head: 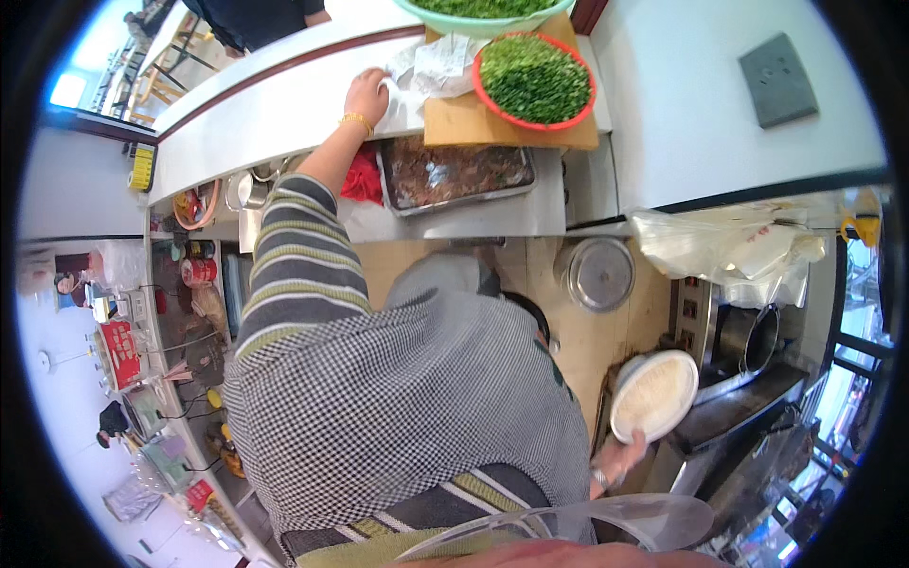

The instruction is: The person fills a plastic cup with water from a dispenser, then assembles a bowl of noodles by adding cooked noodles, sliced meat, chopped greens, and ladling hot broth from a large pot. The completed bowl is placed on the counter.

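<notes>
My left hand (pixel 368 96) reaches over the white counter (pixel 284 106), its fingertips at the edge of crumpled white paper or plastic (pixel 405 117). Printed paper slips (pixel 442 62) lie just beyond it. Out at my right side, my right hand (pixel 626 454) grips the rim of a white bowl (pixel 654 397) with pale contents that I cannot make out. A red basket of chopped greens (pixel 534 82) rests on a wooden board (pixel 461 124). Below the board's edge, a metal tray (pixel 458 170) holds a brown, chopped-looking food, beside a red cloth or bag (pixel 363 175).
A green basin of greens (pixel 490 18) stands at the counter's back. Across the counter is a person (pixel 248 21). A lidded round metal pot (pixel 601 275) is low at right, near clear plastic bags (pixel 717 248) and a dark cooking surface (pixel 738 405). Shelves line the left.
</notes>
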A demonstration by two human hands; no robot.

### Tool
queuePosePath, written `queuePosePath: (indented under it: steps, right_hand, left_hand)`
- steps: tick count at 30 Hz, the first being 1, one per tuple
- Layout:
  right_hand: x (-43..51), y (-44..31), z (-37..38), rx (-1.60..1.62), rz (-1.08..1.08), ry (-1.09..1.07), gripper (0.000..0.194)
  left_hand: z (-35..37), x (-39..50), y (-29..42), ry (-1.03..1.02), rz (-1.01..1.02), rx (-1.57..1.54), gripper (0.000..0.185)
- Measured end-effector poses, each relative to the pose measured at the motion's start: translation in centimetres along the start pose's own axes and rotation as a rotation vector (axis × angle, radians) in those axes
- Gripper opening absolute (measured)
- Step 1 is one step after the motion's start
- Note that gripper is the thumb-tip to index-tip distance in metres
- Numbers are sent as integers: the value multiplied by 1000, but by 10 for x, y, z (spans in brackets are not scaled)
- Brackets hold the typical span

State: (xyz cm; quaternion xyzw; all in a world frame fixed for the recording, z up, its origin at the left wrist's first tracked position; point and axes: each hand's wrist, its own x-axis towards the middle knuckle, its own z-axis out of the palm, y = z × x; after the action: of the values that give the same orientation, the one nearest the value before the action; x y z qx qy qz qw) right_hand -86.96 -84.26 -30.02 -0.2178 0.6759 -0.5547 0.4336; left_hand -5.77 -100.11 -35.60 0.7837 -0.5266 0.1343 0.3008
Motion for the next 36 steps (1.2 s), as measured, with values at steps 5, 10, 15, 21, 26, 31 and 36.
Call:
queuePosePath:
  steps: [5,10,15,21,26,31,36]
  right_hand:
    - [-73,-25,131,-11,163,-187,62]
    - [-133,-55,214,-115,204,-346,63]
    - [-148,-41,282,-255,124,-527,55]
    - [-139,0,344,-643,-26,-967,53]
    - [-164,33,401,-336,395,-1205,63]
    - [-193,108,474,-353,256,-1323,47]
    - [-227,195,543,-881,-355,-1203,32]
  left_hand:
    - [-2,18,8,182,-35,-176,24]
    - [-29,-62,87,-143,-247,-661,11]
    - [-84,-151,163,-1094,-501,-1753,71]
    - [-134,-204,143,-773,-950,-1694,95]
    - [-172,-221,80,-561,-1103,-1640,85]
    - [-200,-218,10,-370,-1170,-1637,84]
    - [-218,-199,-63,-316,-1087,-1589,79]
